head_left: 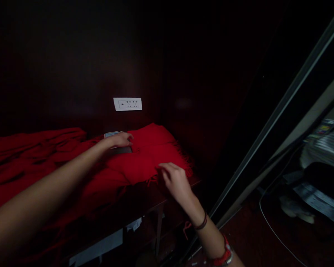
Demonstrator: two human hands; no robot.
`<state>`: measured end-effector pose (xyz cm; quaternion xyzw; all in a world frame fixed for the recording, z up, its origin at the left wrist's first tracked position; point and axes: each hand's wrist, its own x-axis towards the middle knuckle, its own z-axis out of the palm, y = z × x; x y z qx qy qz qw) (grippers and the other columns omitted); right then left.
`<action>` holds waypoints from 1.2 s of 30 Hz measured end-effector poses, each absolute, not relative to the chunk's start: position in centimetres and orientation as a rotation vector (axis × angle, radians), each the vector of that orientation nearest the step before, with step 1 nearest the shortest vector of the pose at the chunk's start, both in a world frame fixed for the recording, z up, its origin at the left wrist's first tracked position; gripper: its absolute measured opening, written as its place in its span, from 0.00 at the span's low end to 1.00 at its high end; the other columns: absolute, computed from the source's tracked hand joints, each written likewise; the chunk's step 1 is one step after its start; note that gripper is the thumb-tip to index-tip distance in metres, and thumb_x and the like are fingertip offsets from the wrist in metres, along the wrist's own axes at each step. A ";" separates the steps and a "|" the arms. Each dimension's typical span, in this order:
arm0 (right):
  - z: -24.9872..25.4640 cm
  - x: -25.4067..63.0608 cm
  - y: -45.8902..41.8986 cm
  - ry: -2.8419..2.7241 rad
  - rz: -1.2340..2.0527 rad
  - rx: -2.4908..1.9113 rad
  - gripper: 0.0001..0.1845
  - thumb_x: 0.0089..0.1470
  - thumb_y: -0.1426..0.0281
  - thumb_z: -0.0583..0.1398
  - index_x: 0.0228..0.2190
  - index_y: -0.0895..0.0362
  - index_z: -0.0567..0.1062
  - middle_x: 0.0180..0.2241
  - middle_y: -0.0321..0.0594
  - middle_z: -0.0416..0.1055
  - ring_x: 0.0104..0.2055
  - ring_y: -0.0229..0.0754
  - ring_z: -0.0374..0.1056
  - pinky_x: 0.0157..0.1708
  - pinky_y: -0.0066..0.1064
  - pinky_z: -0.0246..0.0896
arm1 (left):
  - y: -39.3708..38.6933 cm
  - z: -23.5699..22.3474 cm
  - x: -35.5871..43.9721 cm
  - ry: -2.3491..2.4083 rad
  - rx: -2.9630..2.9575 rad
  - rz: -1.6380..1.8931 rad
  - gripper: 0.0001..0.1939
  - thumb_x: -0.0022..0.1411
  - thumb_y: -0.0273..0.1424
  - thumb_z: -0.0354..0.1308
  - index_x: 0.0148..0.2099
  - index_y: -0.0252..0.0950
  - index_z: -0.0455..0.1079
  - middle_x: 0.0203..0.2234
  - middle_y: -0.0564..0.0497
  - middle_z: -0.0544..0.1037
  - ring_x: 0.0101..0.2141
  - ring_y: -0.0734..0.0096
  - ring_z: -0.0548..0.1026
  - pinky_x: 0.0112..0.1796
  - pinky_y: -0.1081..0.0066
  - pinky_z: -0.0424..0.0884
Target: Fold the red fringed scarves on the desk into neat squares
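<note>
Under the loosely bent fingers of the left hand (pixel 119 140) lies a crumpled red cloth with a fringed end (pixel 153 148), a dark flat panel-like object (pixel 121 150) partly hidden just below those fingers and a flat rectangular object with a pale rim and bluish face (pixel 110 134) just behind them, though whether they grip anything cannot be told. Near the cloth's fringed edge, the right hand (pixel 176 181) has its fingers half curled, and any hold on the fabric cannot be made out. Beyond the left fingers, a white rectangular socket plate (pixel 128 104) sits on the dark wall (pixel 80 74).
</note>
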<state>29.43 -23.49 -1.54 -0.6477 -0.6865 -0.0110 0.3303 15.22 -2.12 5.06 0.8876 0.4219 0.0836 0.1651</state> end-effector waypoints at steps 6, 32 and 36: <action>-2.2 36.9 -24.3 -1.629 -0.197 -2.153 0.15 0.52 0.78 0.47 0.34 0.59 0.71 0.32 0.44 0.67 0.35 0.37 0.64 0.34 0.24 0.55 | -10.3 2.5 21.8 0.779 2.843 0.397 0.14 0.51 0.35 0.53 0.39 0.35 0.67 0.37 0.45 0.68 0.38 0.61 0.65 0.39 0.68 0.60; -3.3 36.3 -23.6 -1.875 -0.532 -2.200 0.13 0.55 0.71 0.46 0.34 0.56 0.69 0.32 0.38 0.66 0.28 0.34 0.64 0.24 0.24 0.50 | -14.4 -1.5 23.6 0.610 3.248 0.337 0.11 0.56 0.32 0.44 0.39 0.34 0.63 0.35 0.46 0.68 0.34 0.64 0.69 0.31 0.70 0.66; -3.0 36.4 -24.0 -1.818 -0.573 -2.160 0.12 0.54 0.72 0.47 0.35 0.56 0.69 0.34 0.39 0.66 0.29 0.34 0.64 0.24 0.24 0.51 | -14.5 -1.3 23.5 0.595 3.251 0.417 0.12 0.55 0.33 0.47 0.40 0.34 0.63 0.38 0.45 0.67 0.38 0.62 0.67 0.36 0.66 0.65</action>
